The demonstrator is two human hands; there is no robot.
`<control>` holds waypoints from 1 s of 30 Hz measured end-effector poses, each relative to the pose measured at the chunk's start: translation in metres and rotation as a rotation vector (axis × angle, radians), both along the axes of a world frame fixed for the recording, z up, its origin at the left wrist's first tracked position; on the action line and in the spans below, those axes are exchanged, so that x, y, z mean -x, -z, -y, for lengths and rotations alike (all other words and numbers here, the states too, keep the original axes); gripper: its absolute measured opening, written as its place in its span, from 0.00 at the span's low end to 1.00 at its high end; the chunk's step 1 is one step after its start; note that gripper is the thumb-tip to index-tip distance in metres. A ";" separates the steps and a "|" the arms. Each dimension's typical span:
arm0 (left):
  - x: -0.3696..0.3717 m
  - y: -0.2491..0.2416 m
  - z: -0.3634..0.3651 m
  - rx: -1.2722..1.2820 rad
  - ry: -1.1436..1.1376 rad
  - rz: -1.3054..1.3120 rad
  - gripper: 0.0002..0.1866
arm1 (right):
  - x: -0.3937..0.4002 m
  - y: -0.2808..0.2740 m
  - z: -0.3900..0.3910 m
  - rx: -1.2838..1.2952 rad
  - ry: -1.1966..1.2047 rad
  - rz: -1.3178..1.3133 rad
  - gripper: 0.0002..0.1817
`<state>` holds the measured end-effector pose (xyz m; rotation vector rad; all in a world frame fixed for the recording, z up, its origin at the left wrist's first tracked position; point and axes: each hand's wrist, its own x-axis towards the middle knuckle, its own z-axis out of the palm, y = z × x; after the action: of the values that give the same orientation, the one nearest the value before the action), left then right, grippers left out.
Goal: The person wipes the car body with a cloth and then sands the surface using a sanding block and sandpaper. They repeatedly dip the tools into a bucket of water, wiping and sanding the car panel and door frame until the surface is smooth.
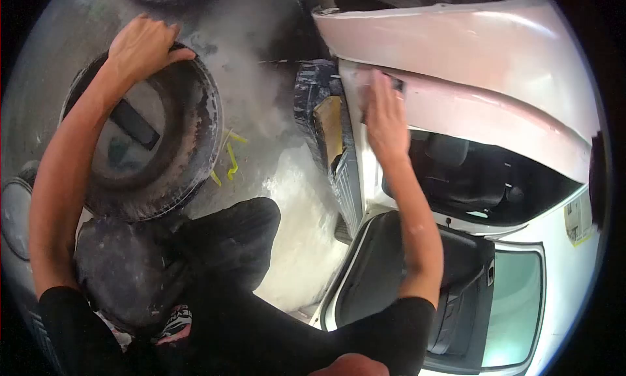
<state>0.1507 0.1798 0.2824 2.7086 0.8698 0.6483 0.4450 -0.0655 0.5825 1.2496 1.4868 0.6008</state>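
My left hand [145, 46] rests on the upper edge of a worn black tire [207, 115], its fingers curled over the rim and the thumb pointing right. Inside the tire's opening lies a black bar-shaped piece [135, 123]. My right hand [386, 115] is flat against the pinkish-white car body panel [456, 102], above the window opening. Its fingers are smeared by motion and lie over a small dark pad [397, 84], which shows partly beside the fingertips. The rest of the pad is hidden under the hand.
An open car door [515, 304] stands at the lower right, beside the dark car interior [463, 170]. Near the car's edge is a dark ribbed piece with a tan block [330, 129]. Yellow tape scraps [231, 161] lie on the dusty floor [293, 232].
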 end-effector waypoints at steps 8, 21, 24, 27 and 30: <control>0.005 -0.011 0.000 0.021 0.009 -0.004 0.33 | 0.008 -0.024 -0.005 -0.123 -0.054 -0.088 0.34; 0.005 -0.014 -0.002 0.084 0.033 -0.059 0.35 | 0.033 -0.029 -0.005 -0.305 0.125 -0.073 0.36; 0.005 -0.014 -0.003 0.046 0.029 -0.065 0.35 | -0.002 0.027 0.008 -0.197 0.036 -0.164 0.35; 0.009 -0.018 -0.003 0.040 0.034 -0.090 0.34 | -0.005 0.028 0.002 -0.148 0.001 -0.084 0.34; 0.004 -0.012 -0.005 0.050 0.039 -0.075 0.34 | 0.030 -0.018 0.003 -0.389 0.009 0.029 0.35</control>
<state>0.1470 0.1850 0.2943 2.7132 0.8364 0.5128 0.4149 -0.0681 0.6007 1.5342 1.3791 0.9297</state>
